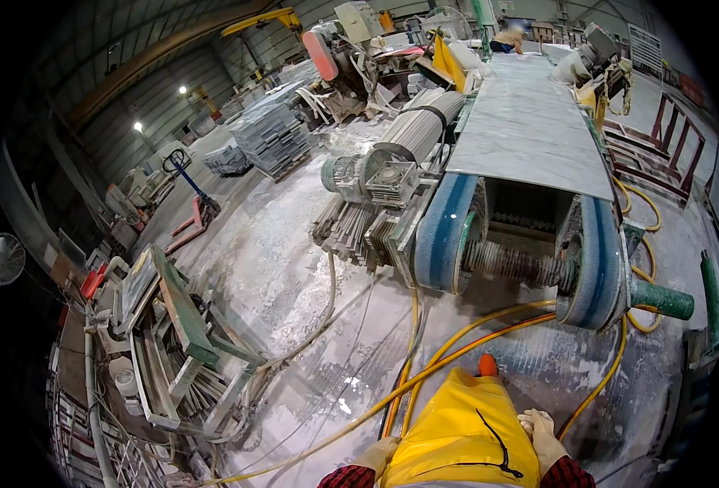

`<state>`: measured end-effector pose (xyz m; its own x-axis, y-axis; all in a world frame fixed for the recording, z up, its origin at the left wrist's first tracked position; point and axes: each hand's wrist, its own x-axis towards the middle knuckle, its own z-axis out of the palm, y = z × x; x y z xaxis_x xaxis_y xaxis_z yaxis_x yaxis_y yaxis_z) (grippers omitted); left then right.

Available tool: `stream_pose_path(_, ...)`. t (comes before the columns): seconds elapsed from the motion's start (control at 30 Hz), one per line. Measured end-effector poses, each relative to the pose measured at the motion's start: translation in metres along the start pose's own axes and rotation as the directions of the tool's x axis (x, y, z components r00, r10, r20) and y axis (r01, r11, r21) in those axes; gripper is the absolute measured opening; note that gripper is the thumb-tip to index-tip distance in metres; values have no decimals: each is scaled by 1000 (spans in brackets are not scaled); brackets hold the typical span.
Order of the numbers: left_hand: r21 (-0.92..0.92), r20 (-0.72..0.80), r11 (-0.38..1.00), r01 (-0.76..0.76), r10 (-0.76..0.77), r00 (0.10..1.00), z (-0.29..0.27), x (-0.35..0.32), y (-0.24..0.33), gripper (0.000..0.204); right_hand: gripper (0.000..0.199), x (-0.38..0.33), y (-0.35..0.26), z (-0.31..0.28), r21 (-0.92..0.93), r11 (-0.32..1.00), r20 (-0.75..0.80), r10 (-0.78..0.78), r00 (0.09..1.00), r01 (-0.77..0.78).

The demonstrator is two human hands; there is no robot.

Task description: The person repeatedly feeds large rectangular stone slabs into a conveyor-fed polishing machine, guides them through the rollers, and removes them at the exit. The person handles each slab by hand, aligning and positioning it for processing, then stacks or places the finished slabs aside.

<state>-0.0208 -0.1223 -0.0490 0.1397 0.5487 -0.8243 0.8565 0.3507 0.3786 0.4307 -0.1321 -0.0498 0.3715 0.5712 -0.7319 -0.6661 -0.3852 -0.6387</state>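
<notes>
My left hand (378, 455), in a pale glove, hangs low against the left side of my yellow apron (457, 431). Its fingers are mostly hidden, so their pose cannot be made out. On the apron's other side is my right hand (542, 435), also gloved, with its fingers curled; whether anything is inside them does not show. Ahead of me stands a conveyor machine with two blue belts (445, 236) on rollers. A large pale, veined stone slab (530, 122) lies flat on it, out of reach of both hands.
Yellow hoses (449, 350) cross the wet floor before my orange boot (488, 365). A rack of stone strips (180, 342) stands left, with a pallet jack (188, 203) and stacked slabs (270, 134) beyond. A green roller end (660, 299) juts out right. Another person (507, 39) is at the machine's far end.
</notes>
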Motion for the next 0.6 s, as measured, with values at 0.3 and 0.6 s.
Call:
stream_pose_path(0.3,-207,38,977,-47,56,998,36,55,-62,50,20,11,6,-12,52,998,55,31,998,-34)
stream_pose_path(0.6,-114,16,993,-13,14,1000,17,26,-32,46,20,40,18,-39,190,965,303,116,946,-180)
